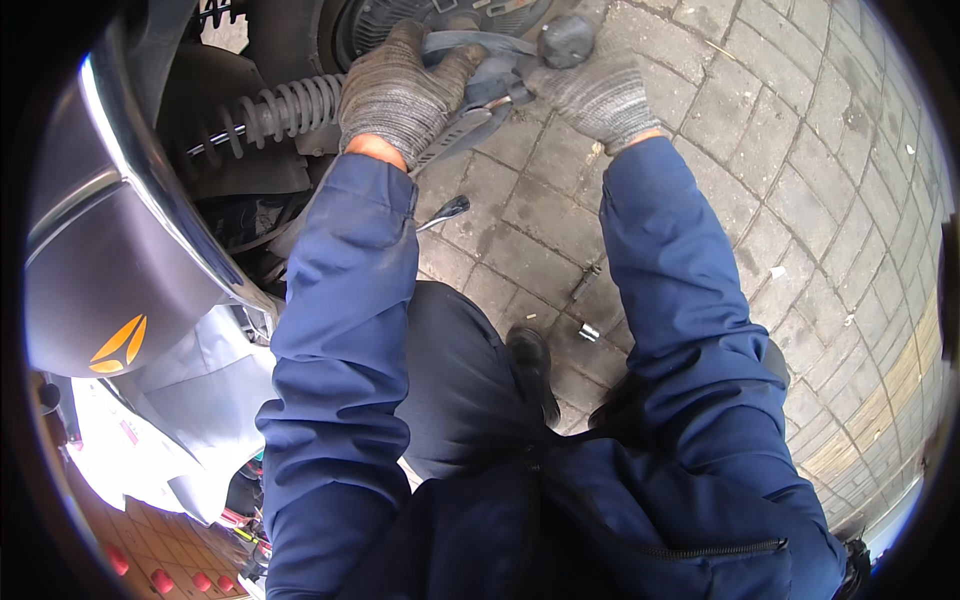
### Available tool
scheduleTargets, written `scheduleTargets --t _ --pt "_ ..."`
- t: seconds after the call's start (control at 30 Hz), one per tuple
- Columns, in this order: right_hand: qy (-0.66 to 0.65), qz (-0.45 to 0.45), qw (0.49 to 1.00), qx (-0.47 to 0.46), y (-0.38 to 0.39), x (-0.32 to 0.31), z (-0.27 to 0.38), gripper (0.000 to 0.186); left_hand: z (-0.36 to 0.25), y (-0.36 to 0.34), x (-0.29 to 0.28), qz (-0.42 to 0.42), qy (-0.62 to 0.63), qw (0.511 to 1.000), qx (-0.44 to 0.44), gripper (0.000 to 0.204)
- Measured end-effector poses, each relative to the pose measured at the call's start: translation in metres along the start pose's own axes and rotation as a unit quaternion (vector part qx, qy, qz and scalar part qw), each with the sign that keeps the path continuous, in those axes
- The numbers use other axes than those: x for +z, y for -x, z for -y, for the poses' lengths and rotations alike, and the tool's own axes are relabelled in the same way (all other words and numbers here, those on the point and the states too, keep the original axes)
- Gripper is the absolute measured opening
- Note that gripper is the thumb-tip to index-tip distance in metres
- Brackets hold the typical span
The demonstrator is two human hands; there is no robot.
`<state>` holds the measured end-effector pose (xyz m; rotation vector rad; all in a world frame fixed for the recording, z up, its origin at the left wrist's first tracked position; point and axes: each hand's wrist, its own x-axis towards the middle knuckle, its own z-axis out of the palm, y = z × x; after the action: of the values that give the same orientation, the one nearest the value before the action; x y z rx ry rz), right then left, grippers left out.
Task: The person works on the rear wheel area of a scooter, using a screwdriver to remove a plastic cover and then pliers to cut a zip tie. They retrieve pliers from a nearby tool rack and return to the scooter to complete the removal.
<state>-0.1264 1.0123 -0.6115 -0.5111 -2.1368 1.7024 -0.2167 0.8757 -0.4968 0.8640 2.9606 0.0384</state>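
Both my hands wear grey knitted gloves and reach to the top of the view, beside a scooter's wheel (350, 30). My left hand (395, 95) is closed round a grey curved part (480, 42), right of a coil-spring shock absorber (290, 112). My right hand (597, 98) is at the right end of that part, fingers bent and partly hidden. Just above its fingers shows a dark round knob-like piece (566, 42); what exactly this hand grips is unclear. Below the hands hangs a slotted grey piece (460, 138).
A tool with a dark, shiny end (450, 210) shows beside my left sleeve. On the brick paving (530, 220) lie a shiny metal socket (588, 331) and a small bolt-like piece (586, 283). The scooter's grey body panel (120, 270) with chrome trim fills the left side.
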Motion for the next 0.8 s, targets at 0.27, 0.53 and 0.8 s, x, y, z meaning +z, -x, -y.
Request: scheduleTargets --t 0.27,0.53,0.8 --pt "-0.149 0.010 0.982 0.113 0.009 0.002 -0.006 0.037 0.000 0.004 0.001 0.001 0.003 1.000 -0.001 0.073" --pt "0.030 0.012 0.997 0.063 -0.005 -0.010 0.010 0.045 0.001 0.001 0.000 0.008 -0.002 1.000 0.000 0.071" --pt "-0.020 -0.019 0.998 -0.048 -0.011 -0.014 -0.011 0.031 0.001 0.000 0.001 -0.005 -0.008 1.000 0.007 0.073"
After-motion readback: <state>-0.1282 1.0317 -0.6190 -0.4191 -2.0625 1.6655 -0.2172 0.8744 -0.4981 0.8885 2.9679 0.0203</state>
